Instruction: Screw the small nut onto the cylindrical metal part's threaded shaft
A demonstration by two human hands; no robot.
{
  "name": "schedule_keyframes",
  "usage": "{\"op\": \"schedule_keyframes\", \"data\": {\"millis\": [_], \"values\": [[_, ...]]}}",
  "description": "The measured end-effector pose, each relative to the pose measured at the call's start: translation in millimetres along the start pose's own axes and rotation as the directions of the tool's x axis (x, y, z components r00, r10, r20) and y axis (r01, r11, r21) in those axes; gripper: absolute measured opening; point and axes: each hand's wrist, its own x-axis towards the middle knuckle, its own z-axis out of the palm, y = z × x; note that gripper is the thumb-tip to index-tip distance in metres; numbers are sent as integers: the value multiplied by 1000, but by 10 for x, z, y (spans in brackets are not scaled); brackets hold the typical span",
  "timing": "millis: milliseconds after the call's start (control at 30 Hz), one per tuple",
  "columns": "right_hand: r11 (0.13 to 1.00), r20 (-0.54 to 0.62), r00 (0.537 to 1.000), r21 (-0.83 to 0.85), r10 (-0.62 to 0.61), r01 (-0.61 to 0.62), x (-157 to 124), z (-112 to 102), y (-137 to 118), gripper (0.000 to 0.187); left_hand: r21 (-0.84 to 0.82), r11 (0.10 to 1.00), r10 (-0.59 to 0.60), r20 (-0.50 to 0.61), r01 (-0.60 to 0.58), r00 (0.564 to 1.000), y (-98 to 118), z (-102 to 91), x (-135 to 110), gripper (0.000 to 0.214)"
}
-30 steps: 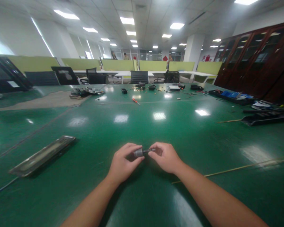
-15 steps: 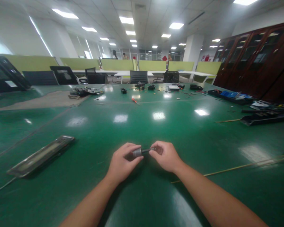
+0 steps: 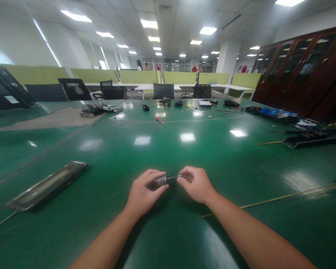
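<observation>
Low in the middle of the frame I have both hands together over the green table [image 3: 184, 149]. My left hand [image 3: 144, 192] is curled, thumb and fingers pinching the grey, cylinder-shaped end of a small part [image 3: 162, 180]. My right hand [image 3: 195, 184] is curled too, its fingertips pinching the thin dark end of the same part, which runs sideways between the two hands (it is too small for me to name more exactly). The part sits just above the table surface; I cannot tell whether it touches it.

At the lower left of the frame a long, flat metal-framed panel [image 3: 46, 184] lies on the table at a slant, well apart from my left hand. A thin yellowish rod [image 3: 282, 197] lies across the table at the lower right, passing near my right forearm.

Further up the frame, past the centre, a small red-handled screwdriver [image 3: 159, 120] lies alone. Beyond it is a scatter of small dark parts and tools [image 3: 179, 103] along the far edge. At the right edge sit a long black tray [image 3: 313, 140] and a second tray holding blue items [image 3: 271, 113]. Black office chairs [image 3: 164, 90] and yellow-green partitions [image 3: 140, 76] line the upper middle, with dark wooden cabinets [image 3: 305, 71] at the upper right.
</observation>
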Motion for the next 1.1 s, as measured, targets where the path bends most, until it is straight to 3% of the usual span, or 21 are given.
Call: {"op": "schedule_keyframes", "data": {"millis": [533,667,767,867,967,1100], "values": [[1000,-11,1000,8,-1,1,21,-38,-26,9,-9,1000,-13,-5,13,1000,-7,-5,5,26],[984,-70,996,175,56,-43,84,-37,13,16,47,999,-22,-42,24,999,-21,-23,16,27],[928,-109,980,353,165,-116,161,4,97,36,64,984,-162,-90,168,983,-69,-5,45,37],[876,-62,967,440,246,-195,227,61,199,50,-145,931,-349,-90,334,933,-148,53,96,51],[895,-46,965,387,259,-222,263,86,254,55,-345,866,-417,-99,362,903,-172,65,131,61],[904,-15,968,360,252,-230,257,48,216,52,-315,868,-445,-149,384,883,-17,-242,-15,60]]}}
